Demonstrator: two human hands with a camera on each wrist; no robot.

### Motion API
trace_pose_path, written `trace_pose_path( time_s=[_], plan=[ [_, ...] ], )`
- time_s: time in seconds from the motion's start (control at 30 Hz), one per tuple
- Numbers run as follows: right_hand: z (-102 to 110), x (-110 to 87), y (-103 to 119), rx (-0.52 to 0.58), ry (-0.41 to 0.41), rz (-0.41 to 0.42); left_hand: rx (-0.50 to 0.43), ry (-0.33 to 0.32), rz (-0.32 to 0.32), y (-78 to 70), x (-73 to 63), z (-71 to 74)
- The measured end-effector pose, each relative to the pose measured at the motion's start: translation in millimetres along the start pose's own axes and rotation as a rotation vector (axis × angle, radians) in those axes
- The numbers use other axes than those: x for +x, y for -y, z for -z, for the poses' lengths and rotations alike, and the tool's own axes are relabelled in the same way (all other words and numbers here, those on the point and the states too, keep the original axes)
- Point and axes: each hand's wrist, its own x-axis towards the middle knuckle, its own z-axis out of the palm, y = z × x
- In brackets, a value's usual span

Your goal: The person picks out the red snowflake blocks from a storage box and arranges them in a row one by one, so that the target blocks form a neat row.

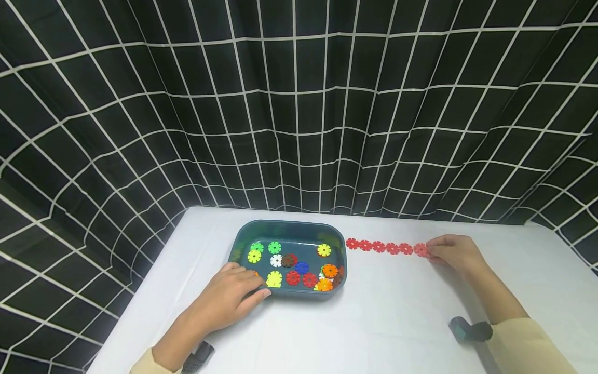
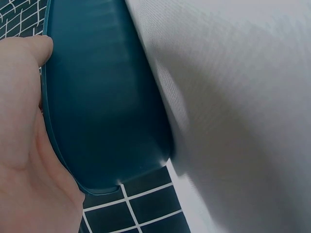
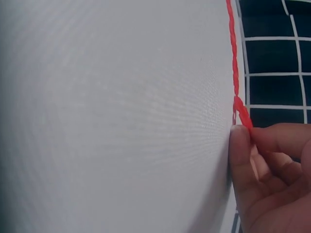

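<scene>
A teal plastic tub (image 1: 299, 295) stands left of centre, holding several notched flower-shaped discs in yellow, green, orange, red, white, brown and blue. My left hand (image 1: 233, 292) grips its near-left corner, fingers over the rim and thumb along the outside; the left wrist view shows this hand (image 2: 24, 145) against the tub wall (image 2: 107, 97). Right of the tub runs a row of red notched discs (image 1: 379, 246). At its right end my right hand (image 1: 455, 253) pinches a red disc (image 1: 421, 250). This disc (image 3: 244, 114) tilts up from the table in the right wrist view.
A white cloth (image 1: 383, 322) covers the table. Black curtain with a white grid (image 1: 299, 114) hangs behind the back edge and along the sides. Dark wrist-worn devices (image 1: 469, 331) sit on both forearms.
</scene>
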Motion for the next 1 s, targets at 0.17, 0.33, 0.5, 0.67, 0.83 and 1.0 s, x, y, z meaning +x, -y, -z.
trace_pose_path(
  time_s=[0.17,0.33,0.5,0.67,0.83,1.0],
  plan=[
    [-1,-0.8,1,-0.068,-0.02,-0.016,-0.002,-0.009,-0.005,0.1,0.1,-0.5],
    [-2,-1.3,1,-0.069,-0.031,-0.017,-0.001,-0.01,-0.005,0.3,0.2,-0.1],
    [-4,-2.1,2,-0.077,-0.043,-0.012,-0.005,-0.008,-0.003,-0.1,0.1,0.3],
    [-7,-5.0,2,-0.109,-0.072,0.012,-0.008,-0.006,-0.003,-0.4,0.3,0.0],
    [-10,-7.6,8,-0.108,-0.104,0.025,-0.005,-0.004,0.0,0.0,0.2,-0.7],
    [-15,-11.3,22,-0.086,-0.113,0.067,0.004,0.001,0.0,0.7,-0.2,-1.1]
  ],
)
